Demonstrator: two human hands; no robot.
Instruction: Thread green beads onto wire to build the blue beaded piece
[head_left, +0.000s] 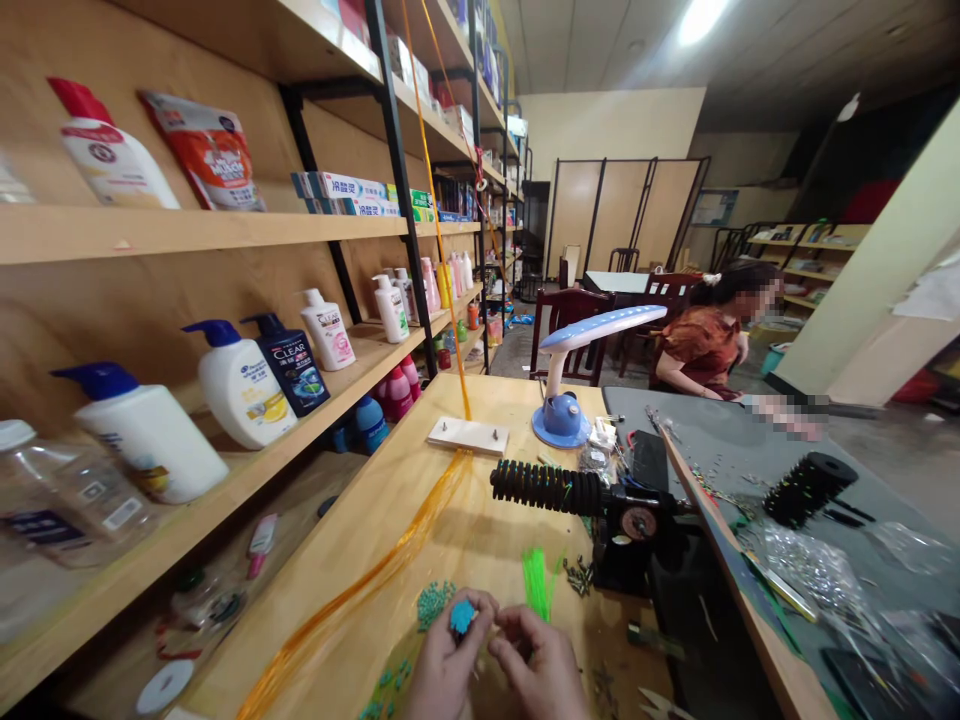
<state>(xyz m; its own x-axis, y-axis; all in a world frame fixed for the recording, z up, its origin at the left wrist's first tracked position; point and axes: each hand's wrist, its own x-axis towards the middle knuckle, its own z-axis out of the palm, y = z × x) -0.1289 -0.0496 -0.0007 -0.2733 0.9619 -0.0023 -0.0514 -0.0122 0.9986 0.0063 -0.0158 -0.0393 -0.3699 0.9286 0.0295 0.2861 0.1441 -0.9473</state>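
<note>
Between the fingers of my left hand [448, 650] is a small turquoise-blue cluster [462, 616], with a dark part beneath it. Close beside it, my right hand [536, 655] is closed in a pinch; whatever its fingertips hold, if anything, is too small to make out. A pile of small teal pieces [435, 604] lies just left of my hands, and more teal bits [390, 690] are scattered nearer me. Beyond my right hand is a bundle of bright green strands [537, 582]. Small dark metal pieces [578, 575] lie to its right.
Orange strands [375, 555] run across the wooden table [360, 505] to a white clamping block [468, 436]. A black ridged roller device [546, 487] and blue lamp [561, 420] stand ahead. Bottles [244, 385] line the left shelves; a person [705, 335] sits at right.
</note>
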